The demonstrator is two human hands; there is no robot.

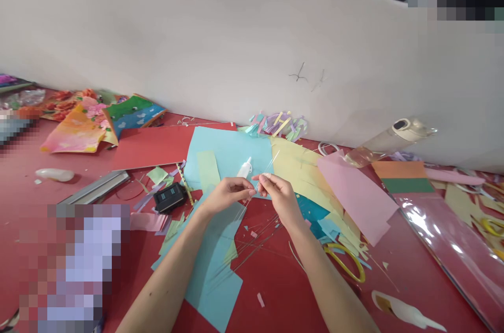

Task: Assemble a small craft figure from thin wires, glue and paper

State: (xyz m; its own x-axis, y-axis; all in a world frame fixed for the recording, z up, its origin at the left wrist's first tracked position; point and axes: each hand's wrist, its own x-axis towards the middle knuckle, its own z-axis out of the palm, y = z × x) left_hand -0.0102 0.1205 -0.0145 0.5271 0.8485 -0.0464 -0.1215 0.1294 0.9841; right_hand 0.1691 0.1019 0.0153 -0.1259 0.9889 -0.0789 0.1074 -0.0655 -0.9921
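My left hand (pixel 233 192) is closed in a pinch, fingertips on a few thin wires (pixel 274 158). From the other side my right hand (pixel 279 194) pinches the same wires, with its fingertips almost touching those of the left. The wires slant up to the right and down to the left past my fingers. Just behind the hands a small white glue bottle (pixel 244 169) lies on light blue paper (pixel 232 144). More loose thin wires (pixel 252 251) are spread over the red table and a blue sheet (pixel 220 280) below my hands.
Yellow-handled scissors (pixel 346 264) and a glue bottle with amber contents (pixel 405 312) lie at right. A clear drink bottle (pixel 378 144) leans by the white partition (pixel 197 49). Left are a small black device (pixel 170 197), painted canvases (pixel 136 112) and paper scraps.
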